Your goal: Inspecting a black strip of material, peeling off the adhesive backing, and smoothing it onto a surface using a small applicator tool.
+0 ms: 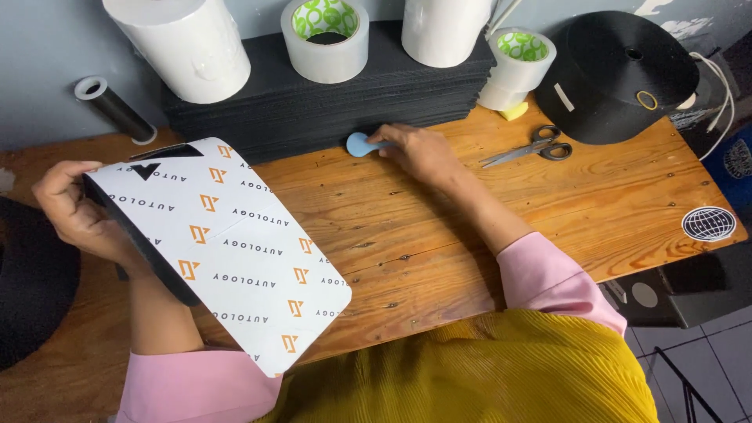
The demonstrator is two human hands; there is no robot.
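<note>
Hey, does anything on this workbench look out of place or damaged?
Nothing stands out. The scissors lie flat on the wooden table, tape rolls sit upright, and the printed sheet looks undamaged.

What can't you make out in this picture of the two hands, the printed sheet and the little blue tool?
Head view only:
- Blue tool: the right hand covers its handle, so its kind is unclear.
- Printed sheet: the black backing is mostly hidden behind it; the left hand covers its edge.
- White rolls: tops cut off by the frame.
- Black stack: piece count too fine to tell.
</note>
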